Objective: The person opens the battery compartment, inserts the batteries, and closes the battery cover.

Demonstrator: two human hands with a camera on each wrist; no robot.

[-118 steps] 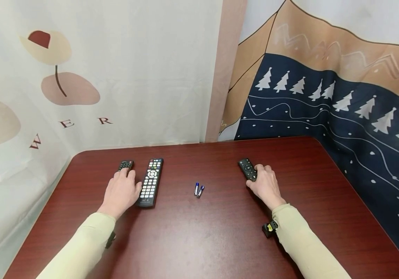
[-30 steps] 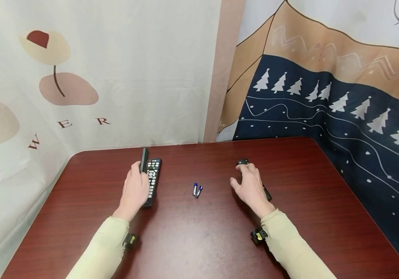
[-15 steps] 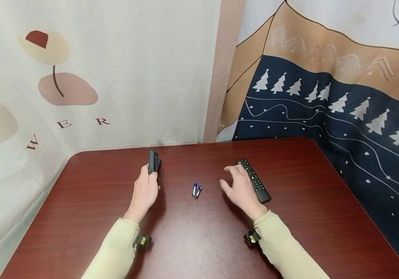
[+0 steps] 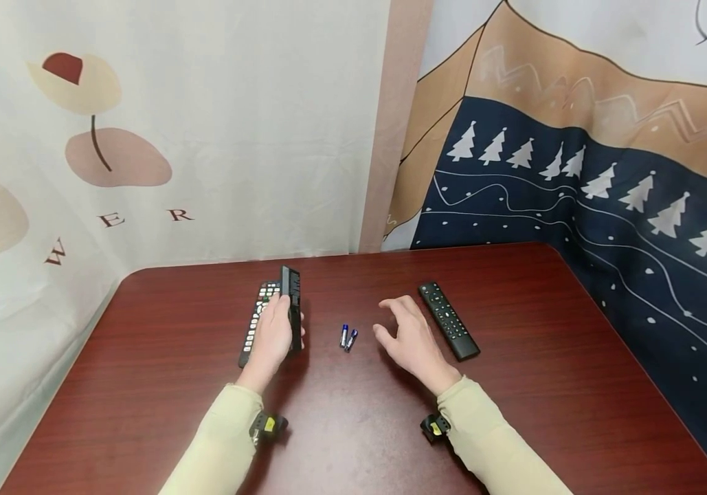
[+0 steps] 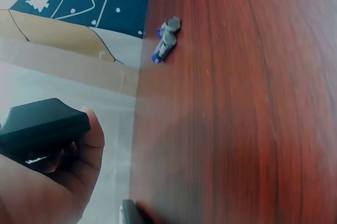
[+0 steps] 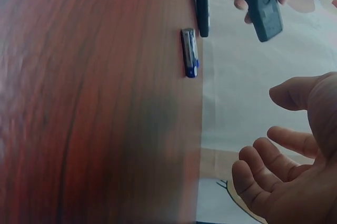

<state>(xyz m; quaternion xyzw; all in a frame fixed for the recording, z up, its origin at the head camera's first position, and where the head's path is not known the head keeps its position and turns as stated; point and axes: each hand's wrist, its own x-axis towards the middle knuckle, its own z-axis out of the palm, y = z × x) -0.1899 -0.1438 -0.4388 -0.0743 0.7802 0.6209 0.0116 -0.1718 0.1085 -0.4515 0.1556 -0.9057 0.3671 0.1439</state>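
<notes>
My left hand (image 4: 271, 337) grips a black remote control (image 4: 291, 295), raised on edge above the table; the left wrist view shows one end of this held remote (image 5: 45, 126). Beneath and left of that hand lies a larger remote with white buttons (image 4: 251, 330), partly covered. Two small blue-and-silver batteries (image 4: 344, 335) lie side by side between the hands. My right hand (image 4: 413, 344) hovers right of them, thumb and fingers spread and nothing held, as the right wrist view of the hand (image 6: 295, 166) confirms. Just beyond it, another black remote (image 4: 449, 322) lies face up.
The reddish-brown table (image 4: 353, 426) has rounded far corners. A pale curtain (image 4: 254, 137) hangs behind it, and a dark blue cloth with white trees (image 4: 514, 185) hangs along the right side. Small cameras are strapped to both wrists.
My left hand has lifted the small left remote and carried it right, past the larger one. My right hand has let go of the right remote and moved left.
</notes>
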